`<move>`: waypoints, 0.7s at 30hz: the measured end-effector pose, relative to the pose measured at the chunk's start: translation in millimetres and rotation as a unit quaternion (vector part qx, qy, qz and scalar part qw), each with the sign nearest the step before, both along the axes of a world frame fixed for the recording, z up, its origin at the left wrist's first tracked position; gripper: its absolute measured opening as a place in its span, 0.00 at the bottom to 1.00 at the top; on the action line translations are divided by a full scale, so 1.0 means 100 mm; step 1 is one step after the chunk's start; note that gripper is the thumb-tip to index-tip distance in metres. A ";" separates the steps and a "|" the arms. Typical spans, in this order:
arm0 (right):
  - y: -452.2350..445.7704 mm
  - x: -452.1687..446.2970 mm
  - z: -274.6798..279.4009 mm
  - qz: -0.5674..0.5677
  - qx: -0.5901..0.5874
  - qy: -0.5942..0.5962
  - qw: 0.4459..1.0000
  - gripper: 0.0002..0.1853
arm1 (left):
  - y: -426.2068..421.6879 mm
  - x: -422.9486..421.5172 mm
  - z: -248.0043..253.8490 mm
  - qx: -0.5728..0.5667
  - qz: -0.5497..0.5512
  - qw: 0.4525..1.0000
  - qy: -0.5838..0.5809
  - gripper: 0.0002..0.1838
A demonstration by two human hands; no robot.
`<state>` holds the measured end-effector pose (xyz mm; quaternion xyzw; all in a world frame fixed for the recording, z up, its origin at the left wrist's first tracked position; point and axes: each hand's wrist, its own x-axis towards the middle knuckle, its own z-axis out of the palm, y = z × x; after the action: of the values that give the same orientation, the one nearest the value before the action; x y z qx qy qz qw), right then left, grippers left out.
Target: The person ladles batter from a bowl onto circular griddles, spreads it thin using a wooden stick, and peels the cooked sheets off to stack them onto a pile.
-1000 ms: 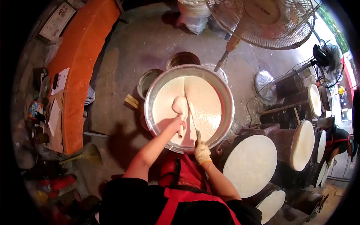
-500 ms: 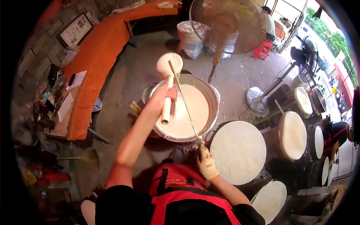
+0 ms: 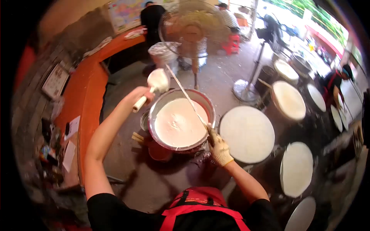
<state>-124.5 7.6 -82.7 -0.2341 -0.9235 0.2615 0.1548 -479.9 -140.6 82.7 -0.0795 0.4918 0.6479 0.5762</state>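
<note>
Ladle (image 3: 158, 80) swung from over basin (image 3: 209, 109) to beyond far-left rim.

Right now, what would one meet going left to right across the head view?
White framed sign → bare left hand → wide round metal basin of pale batter → right hand in a cream knitted glove → large round white disc → person in black top, red apron

The left hand (image 3: 143, 94) is raising a batter-coated ladle (image 3: 158, 80) beside the pot (image 3: 154, 142); the gloved right hand (image 3: 220, 149) is gripping a long blade (image 3: 186, 95).

Left hand (image 3: 142, 94) clenched high, gloved right hand (image 3: 220, 150) lower
</note>
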 end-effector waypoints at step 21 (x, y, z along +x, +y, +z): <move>-2.59 5.50 -0.91 -0.478 -0.371 0.655 0.453 0.21 | 1.54 6.42 -0.35 -0.158 -0.634 0.683 -0.326 0.10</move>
<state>425.9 -251.4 -174.0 -0.4333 -0.1083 0.5408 0.7128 162.3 13.2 47.8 -0.0445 0.3006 -0.0264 0.9523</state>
